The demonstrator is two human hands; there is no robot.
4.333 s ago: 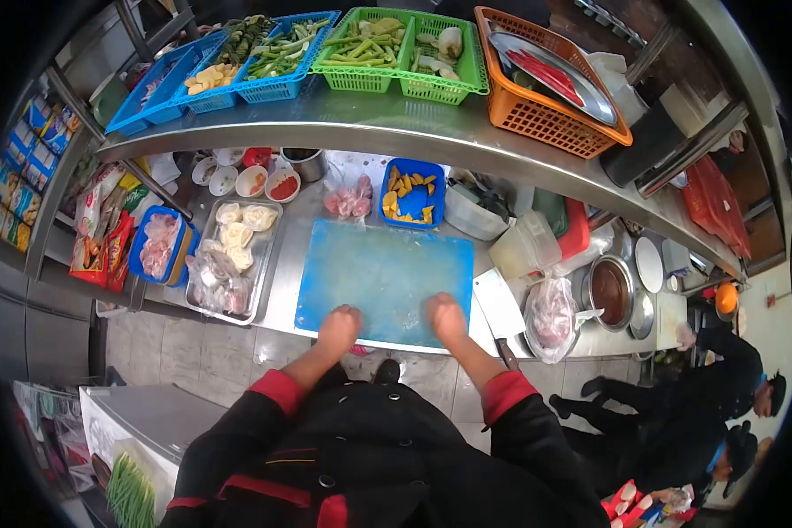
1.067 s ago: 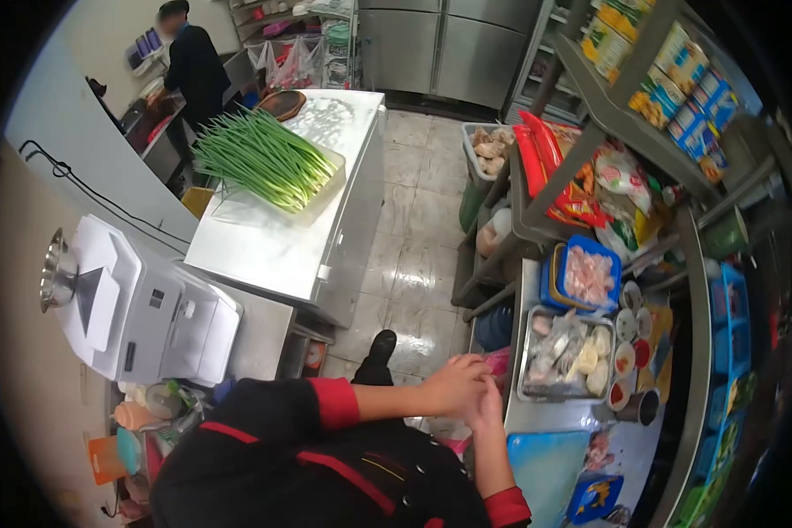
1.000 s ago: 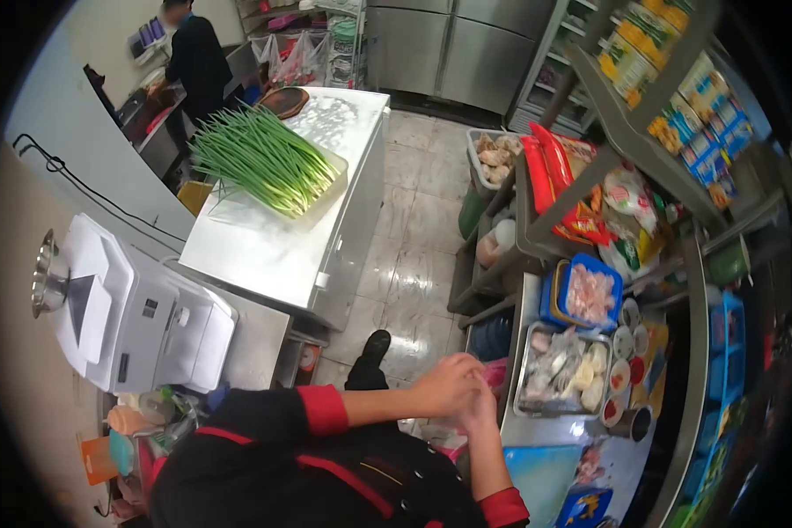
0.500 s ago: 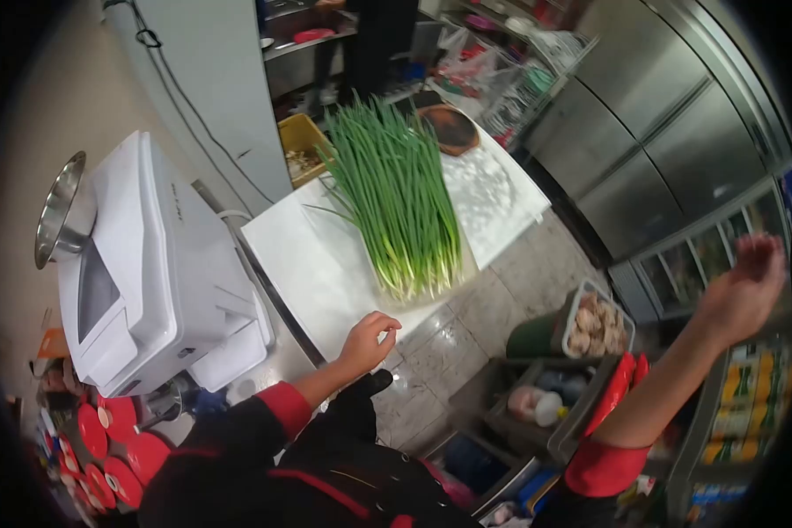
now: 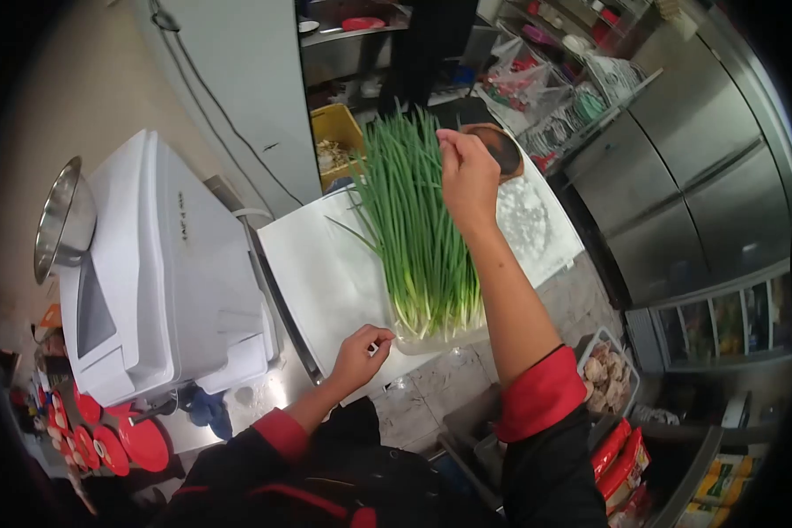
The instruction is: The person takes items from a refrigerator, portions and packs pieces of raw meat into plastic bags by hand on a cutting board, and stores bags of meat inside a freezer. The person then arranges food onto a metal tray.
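Note:
A thick bundle of green onions (image 5: pixel 422 229) lies on the white tabletop (image 5: pixel 312 264), with pale root ends towards me and green leaves pointing away. My right hand (image 5: pixel 469 180) is over the leaf side of the bundle, fingers bent and pressed together; what they pinch, if anything, is too small to make out. Close to the root ends, at the table's near edge, my left hand (image 5: pixel 361 356) is curled with thumb and forefinger together. Nothing shows in it.
At left stands a white machine (image 5: pixel 185 264) with a steel bowl (image 5: pixel 66 216) on top. Behind the table are a yellow bin (image 5: pixel 336 132) and a round brown board (image 5: pixel 499 151). A tub of pale brown pieces (image 5: pixel 607 374) and steel fridges (image 5: pixel 704 167) stand at right.
My right hand has swung in from the far right to above the onion leaves. My left hand stays curled near the root ends. The view has shifted slightly.

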